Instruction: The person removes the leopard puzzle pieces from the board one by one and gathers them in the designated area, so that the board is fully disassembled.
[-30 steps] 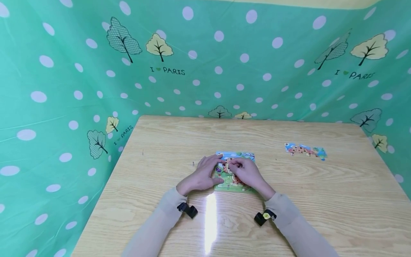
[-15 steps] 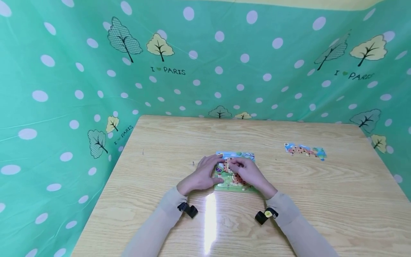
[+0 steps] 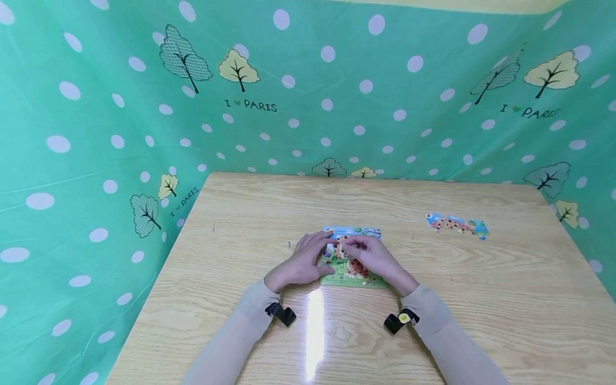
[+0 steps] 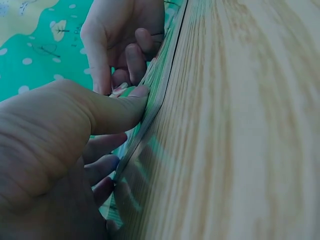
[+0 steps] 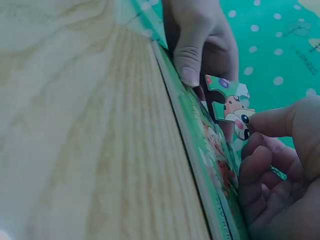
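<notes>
A colourful jigsaw board [image 3: 356, 284] lies on the table, partly covered by both hands. My right hand [image 3: 377, 258] is over its middle and pinches a puzzle piece [image 5: 237, 120] between thumb and forefinger. That piece shows a cartoon face with a winking eye and a green corner. In the right wrist view it stands tilted above the board. My left hand [image 3: 301, 262] rests at the board's left side, its fingers spread over the upper left and its thumb [image 4: 122, 112] on the lower left. Spotted animal artwork [image 3: 357, 269] shows below the right hand.
Several loose puzzle pieces [image 3: 457, 224] with blue sky and spotted parts lie at the back right of the wooden table [image 3: 260, 214]. A small dark speck [image 3: 289, 244] lies left of the board. A green dotted cloth [image 3: 308, 123] hangs behind the table.
My right wrist has shifted slightly to the right, with the fingertips still over the same part of the board. My left hand stays in place.
</notes>
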`<control>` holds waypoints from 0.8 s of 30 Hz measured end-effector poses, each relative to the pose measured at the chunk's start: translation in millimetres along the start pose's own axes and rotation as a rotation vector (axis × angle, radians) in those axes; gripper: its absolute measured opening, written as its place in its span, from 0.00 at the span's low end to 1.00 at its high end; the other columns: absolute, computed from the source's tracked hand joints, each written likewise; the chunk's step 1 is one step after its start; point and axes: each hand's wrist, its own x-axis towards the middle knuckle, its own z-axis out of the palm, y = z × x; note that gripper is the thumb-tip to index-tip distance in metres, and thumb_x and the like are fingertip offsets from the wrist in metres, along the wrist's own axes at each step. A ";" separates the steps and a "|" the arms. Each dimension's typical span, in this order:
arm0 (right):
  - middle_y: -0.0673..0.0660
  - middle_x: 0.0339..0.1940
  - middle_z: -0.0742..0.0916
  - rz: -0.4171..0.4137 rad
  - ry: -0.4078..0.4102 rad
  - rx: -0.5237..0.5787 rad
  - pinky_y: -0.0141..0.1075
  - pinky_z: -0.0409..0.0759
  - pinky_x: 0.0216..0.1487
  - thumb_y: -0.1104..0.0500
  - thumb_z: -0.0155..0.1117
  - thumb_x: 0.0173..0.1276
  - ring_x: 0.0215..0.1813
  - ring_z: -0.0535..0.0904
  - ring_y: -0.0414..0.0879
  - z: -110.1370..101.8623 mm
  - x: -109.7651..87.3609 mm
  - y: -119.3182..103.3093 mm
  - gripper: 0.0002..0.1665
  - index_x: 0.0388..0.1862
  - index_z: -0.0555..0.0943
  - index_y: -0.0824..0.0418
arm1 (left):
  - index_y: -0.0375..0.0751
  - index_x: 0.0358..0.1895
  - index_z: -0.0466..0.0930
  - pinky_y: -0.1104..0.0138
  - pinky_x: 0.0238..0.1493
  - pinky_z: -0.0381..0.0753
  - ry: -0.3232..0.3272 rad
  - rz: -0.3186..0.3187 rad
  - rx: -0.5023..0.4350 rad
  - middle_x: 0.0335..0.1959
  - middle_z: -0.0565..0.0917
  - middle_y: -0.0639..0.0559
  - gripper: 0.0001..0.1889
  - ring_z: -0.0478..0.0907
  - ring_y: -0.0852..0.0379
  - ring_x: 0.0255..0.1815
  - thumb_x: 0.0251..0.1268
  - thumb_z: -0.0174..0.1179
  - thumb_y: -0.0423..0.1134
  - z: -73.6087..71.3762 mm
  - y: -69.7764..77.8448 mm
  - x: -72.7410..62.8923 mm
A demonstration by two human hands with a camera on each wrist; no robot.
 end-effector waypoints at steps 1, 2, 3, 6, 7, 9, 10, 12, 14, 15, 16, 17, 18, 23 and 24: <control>0.60 0.49 0.89 0.012 0.007 0.003 0.35 0.79 0.47 0.52 0.61 0.82 0.46 0.81 0.47 -0.3 0.2 -0.9 0.19 0.60 0.86 0.64 | 0.39 0.80 0.66 0.44 0.90 0.32 -0.001 0.000 0.004 0.89 0.55 0.46 0.38 0.45 0.42 0.90 0.70 0.69 0.45 -0.8 -0.1 -0.6; 0.60 0.51 0.89 0.024 0.016 0.004 0.35 0.79 0.49 0.51 0.61 0.83 0.48 0.81 0.47 -0.7 0.4 -1.8 0.20 0.61 0.85 0.64 | 0.38 0.80 0.66 0.44 0.90 0.32 -0.003 -0.001 0.008 0.89 0.55 0.46 0.39 0.45 0.42 0.90 0.70 0.69 0.45 -1.5 -0.1 -1.3; 0.60 0.53 0.89 0.035 0.027 0.003 0.35 0.79 0.50 0.51 0.61 0.82 0.49 0.81 0.45 -1.1 0.5 -2.8 0.21 0.62 0.85 0.64 | 0.36 0.80 0.66 0.45 0.90 0.31 -0.006 -0.001 0.013 0.89 0.54 0.46 0.39 0.45 0.43 0.90 0.71 0.69 0.46 -1.9 -0.3 -1.6; 0.58 0.47 0.88 0.069 0.048 0.040 0.32 0.77 0.41 0.50 0.60 0.83 0.39 0.78 0.42 -4.4 -0.5 -4.1 0.22 0.64 0.84 0.64 | 0.33 0.80 0.65 0.44 0.90 0.32 -0.014 0.008 0.011 0.89 0.54 0.46 0.39 0.44 0.42 0.90 0.71 0.68 0.46 -2.9 0.3 -2.6; 0.56 0.43 0.86 0.081 0.055 0.060 0.31 0.75 0.36 0.50 0.59 0.84 0.34 0.76 0.40 -6.0 -1.4 -4.4 0.22 0.64 0.84 0.64 | 0.33 0.80 0.65 0.43 0.90 0.32 -0.015 0.012 0.008 0.89 0.54 0.45 0.39 0.45 0.41 0.90 0.71 0.68 0.46 -2.8 0.5 -2.8; 0.52 0.34 0.82 0.102 0.062 0.105 0.30 0.71 0.28 0.50 0.58 0.84 0.27 0.70 0.38 -10.3 -3.6 -4.4 0.23 0.66 0.82 0.65 | 0.35 0.80 0.66 0.42 0.89 0.32 -0.016 0.020 0.006 0.89 0.54 0.45 0.39 0.45 0.41 0.90 0.71 0.68 0.46 -2.4 0.7 -3.0; 0.51 0.31 0.79 0.114 0.064 0.131 0.30 0.68 0.25 0.50 0.58 0.84 0.24 0.67 0.39 -13.2 -5.0 -3.8 0.24 0.67 0.81 0.65 | 0.36 0.80 0.66 0.42 0.89 0.32 -0.017 0.023 0.008 0.89 0.54 0.45 0.38 0.45 0.41 0.90 0.71 0.67 0.46 -1.7 1.2 -3.0; 0.48 0.26 0.75 0.132 0.073 0.161 0.29 0.65 0.23 0.50 0.58 0.84 0.22 0.64 0.38 -18.9 -7.5 -2.0 0.24 0.67 0.80 0.65 | 0.42 0.80 0.68 0.41 0.89 0.32 -0.020 0.028 0.022 0.89 0.55 0.45 0.36 0.45 0.41 0.90 0.72 0.66 0.46 -0.1 1.7 -2.7; 0.47 0.25 0.75 0.148 0.089 0.178 0.29 0.64 0.23 0.49 0.58 0.84 0.22 0.65 0.38 -24.7 -9.6 0.7 0.25 0.68 0.80 0.65 | 0.48 0.80 0.69 0.40 0.89 0.32 -0.022 0.033 0.036 0.89 0.54 0.46 0.34 0.44 0.41 0.90 0.73 0.65 0.46 1.7 1.3 -2.2; 0.47 0.24 0.75 0.154 0.097 0.184 0.29 0.64 0.23 0.49 0.58 0.84 0.22 0.65 0.38 -27.5 -10.3 2.7 0.25 0.68 0.80 0.64 | 0.51 0.80 0.70 0.40 0.88 0.32 -0.026 0.036 0.044 0.89 0.54 0.46 0.33 0.44 0.42 0.91 0.74 0.65 0.47 2.4 1.2 -2.1; 0.47 0.24 0.75 0.152 0.100 0.181 0.29 0.64 0.22 0.49 0.58 0.84 0.22 0.65 0.38 -30.2 -11.2 4.5 0.25 0.68 0.79 0.65 | 0.53 0.79 0.70 0.39 0.88 0.31 -0.029 0.040 0.045 0.89 0.54 0.46 0.32 0.44 0.41 0.91 0.74 0.64 0.47 2.8 1.1 -2.2; 0.48 0.24 0.76 0.154 0.107 0.181 0.29 0.63 0.22 0.49 0.58 0.84 0.22 0.66 0.39 -32.6 -12.1 6.4 0.25 0.68 0.80 0.65 | 0.54 0.79 0.71 0.39 0.88 0.31 -0.031 0.043 0.044 0.89 0.54 0.46 0.31 0.43 0.41 0.90 0.74 0.64 0.47 3.1 1.0 -2.4; 0.48 0.24 0.77 0.151 0.108 0.178 0.29 0.64 0.22 0.50 0.57 0.84 0.23 0.67 0.39 -35.0 -13.2 8.4 0.25 0.68 0.79 0.65 | 0.55 0.79 0.71 0.38 0.88 0.31 -0.033 0.046 0.043 0.89 0.53 0.46 0.31 0.43 0.41 0.91 0.74 0.63 0.47 3.3 0.7 -2.7; 0.49 0.28 0.79 0.135 0.104 0.158 0.29 0.68 0.22 0.51 0.58 0.84 0.23 0.70 0.38 -43.8 -19.2 16.1 0.25 0.69 0.78 0.67 | 0.56 0.79 0.71 0.37 0.87 0.30 -0.035 0.057 0.040 0.89 0.52 0.44 0.31 0.42 0.40 0.91 0.75 0.62 0.50 1.3 0.8 -4.5; 0.49 0.28 0.79 0.133 0.103 0.154 0.29 0.69 0.22 0.51 0.58 0.84 0.23 0.70 0.38 -45.3 -20.4 17.1 0.26 0.69 0.78 0.67 | 0.56 0.79 0.71 0.37 0.87 0.30 -0.033 0.060 0.042 0.89 0.52 0.44 0.31 0.42 0.39 0.91 0.75 0.62 0.51 0.9 0.9 -4.7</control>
